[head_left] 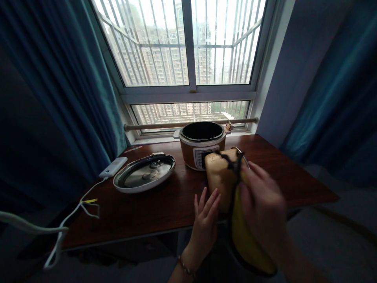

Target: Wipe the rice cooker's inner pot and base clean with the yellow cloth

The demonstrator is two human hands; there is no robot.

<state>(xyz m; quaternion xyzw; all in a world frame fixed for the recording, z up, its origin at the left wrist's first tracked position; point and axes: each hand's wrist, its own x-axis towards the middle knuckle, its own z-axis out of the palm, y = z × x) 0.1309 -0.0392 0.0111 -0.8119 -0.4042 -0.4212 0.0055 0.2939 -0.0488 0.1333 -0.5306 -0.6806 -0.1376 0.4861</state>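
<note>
A tan, block-shaped package (220, 173) stands at the table's front edge, partly covering the cooker behind it. Against its lower left side rests my left hand (206, 210), fingers spread and stretched out, a beaded bracelet on the wrist. My right hand (265, 200), smeared by motion, is closed at the package's right side around a yellow piece with a black edge (247, 236), which hangs down below the table edge. Black strips (234, 163) lie across the package top. A thin curved metal piece (243, 155) shows by my right fingertips; its kind is unclear.
An electric cooker (188, 151) with its dark pot uncovered stands near the window. Left of it lies a round lid (144, 173), inner side up. A white power bank (113, 168) with a white cable (73, 208) sits at the wooden table's (141, 212) left edge. Curtains hang both sides.
</note>
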